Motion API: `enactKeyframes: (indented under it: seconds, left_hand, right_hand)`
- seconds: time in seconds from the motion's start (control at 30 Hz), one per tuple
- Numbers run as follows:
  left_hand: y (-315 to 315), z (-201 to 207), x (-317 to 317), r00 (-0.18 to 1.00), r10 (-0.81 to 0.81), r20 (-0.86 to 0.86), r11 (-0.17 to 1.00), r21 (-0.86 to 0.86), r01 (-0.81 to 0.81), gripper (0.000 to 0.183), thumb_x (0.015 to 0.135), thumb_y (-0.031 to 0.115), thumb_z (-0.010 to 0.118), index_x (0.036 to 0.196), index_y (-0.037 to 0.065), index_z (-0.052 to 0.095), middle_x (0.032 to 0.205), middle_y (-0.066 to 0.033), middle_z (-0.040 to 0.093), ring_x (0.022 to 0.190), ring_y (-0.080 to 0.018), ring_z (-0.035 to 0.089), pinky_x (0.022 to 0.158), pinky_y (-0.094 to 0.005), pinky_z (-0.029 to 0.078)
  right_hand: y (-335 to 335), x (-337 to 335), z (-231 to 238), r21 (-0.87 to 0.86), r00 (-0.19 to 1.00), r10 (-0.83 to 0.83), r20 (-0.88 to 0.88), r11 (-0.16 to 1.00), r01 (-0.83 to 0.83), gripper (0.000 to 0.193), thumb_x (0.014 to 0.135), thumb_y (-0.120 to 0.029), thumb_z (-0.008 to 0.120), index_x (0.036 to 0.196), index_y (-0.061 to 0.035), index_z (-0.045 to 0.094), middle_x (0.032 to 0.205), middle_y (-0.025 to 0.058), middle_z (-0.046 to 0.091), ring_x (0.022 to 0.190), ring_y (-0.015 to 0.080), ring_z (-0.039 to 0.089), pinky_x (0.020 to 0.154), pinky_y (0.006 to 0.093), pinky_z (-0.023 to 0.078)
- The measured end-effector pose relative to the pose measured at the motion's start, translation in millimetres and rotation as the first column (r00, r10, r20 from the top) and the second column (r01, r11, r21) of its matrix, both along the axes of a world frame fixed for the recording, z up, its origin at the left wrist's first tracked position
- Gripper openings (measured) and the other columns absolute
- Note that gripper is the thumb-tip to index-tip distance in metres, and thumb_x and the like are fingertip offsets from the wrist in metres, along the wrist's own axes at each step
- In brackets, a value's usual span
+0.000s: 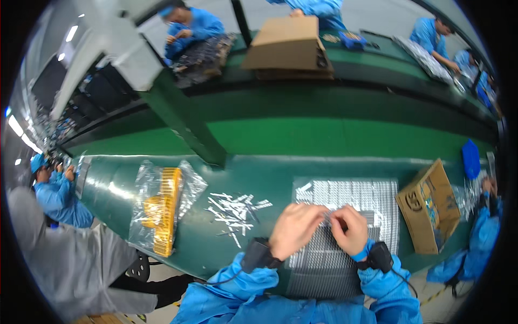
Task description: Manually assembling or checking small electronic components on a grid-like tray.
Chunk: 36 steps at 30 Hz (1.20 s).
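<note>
My left hand (295, 229) and my right hand (349, 230) meet with fingertips pinched close together. Something small seems to be between them, too small to make out. Both hands are over a flat sheet (324, 260) with tight rows of small parts, silvery in its far half and darker grey nearer me. A short pale strip (305, 188) lies at the sheet's far left corner. Left of the sheet, a loose pile of thin white and silver strips (233, 211) is scattered on the green table (264, 175).
Farther left, yellow comb-like parts (166, 210) lie in a clear plastic bag (143, 186). An open cardboard box (418, 221) stands tilted at the right, near a blue tray (470, 159). A green post (186, 121) rises behind. Co-workers in blue sit around.
</note>
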State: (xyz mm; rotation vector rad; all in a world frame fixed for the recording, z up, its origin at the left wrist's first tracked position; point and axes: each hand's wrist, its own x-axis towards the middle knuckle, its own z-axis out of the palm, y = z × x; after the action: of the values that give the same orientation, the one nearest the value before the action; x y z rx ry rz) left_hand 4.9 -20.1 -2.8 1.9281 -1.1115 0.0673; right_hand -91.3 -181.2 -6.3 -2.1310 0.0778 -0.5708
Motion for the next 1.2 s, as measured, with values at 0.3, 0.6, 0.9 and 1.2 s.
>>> enactKeyframes:
  seconds: [0.3, 0.6, 0.9, 1.2]
  left_hand:
    - [6, 23, 0, 0.843, -0.136, -0.521, 0.986, -0.151, 0.066, 0.03, 0.079, -0.005, 0.076, 0.106, 0.001, 0.065, 0.09, -0.0084, 0.073, 0.086, -0.0158, 0.073, 0.077, -0.029, 0.057]
    - [6, 29, -8, 0.767, -0.168, -0.619, 0.984, -0.055, 0.171, 0.034, 0.077, -0.006, 0.077, 0.107, -0.001, 0.063, 0.089, -0.0066, 0.072, 0.086, -0.0123, 0.069, 0.081, -0.0263, 0.053]
    - [5, 31, -6, 0.778, -0.242, -0.579, 0.964, -0.052, 0.261, 0.025, 0.078, -0.003, 0.077, 0.101, 0.0, 0.067, 0.088, -0.008, 0.072, 0.079, -0.0155, 0.071, 0.071, -0.0273, 0.057]
    - [5, 36, -5, 0.752, -0.411, -0.515, 0.896, -0.077, 0.437, 0.02, 0.072, 0.0, 0.081, 0.091, 0.002, 0.073, 0.082, -0.0073, 0.073, 0.075, -0.02, 0.069, 0.069, -0.0304, 0.054]
  right_hand:
    - [-14, -10, 37, 0.254, 0.963, 0.169, -0.211, 0.961, -0.113, 0.009, 0.085, -0.004, 0.067, 0.094, -0.0044, 0.065, 0.077, 0.0041, 0.063, 0.066, 0.0136, 0.062, 0.057, 0.0277, 0.046]
    - [-21, -24, 43, 0.345, 0.943, 0.213, -0.256, 0.931, -0.117, 0.007, 0.084, -0.004, 0.068, 0.091, -0.0046, 0.065, 0.075, 0.0012, 0.066, 0.066, 0.0091, 0.063, 0.055, 0.0245, 0.047]
    - [-24, -25, 47, 0.3, 0.912, 0.291, -0.288, 0.932, -0.202, 0.007, 0.081, -0.001, 0.066, 0.088, -0.0039, 0.064, 0.072, 0.0017, 0.063, 0.063, 0.0101, 0.061, 0.053, 0.0252, 0.048]
    - [-14, -38, 37, 0.425, 0.907, 0.28, -0.314, 0.896, -0.129, 0.01, 0.078, 0.001, 0.065, 0.085, -0.0044, 0.06, 0.074, 0.0029, 0.057, 0.063, 0.0113, 0.057, 0.053, 0.0263, 0.045]
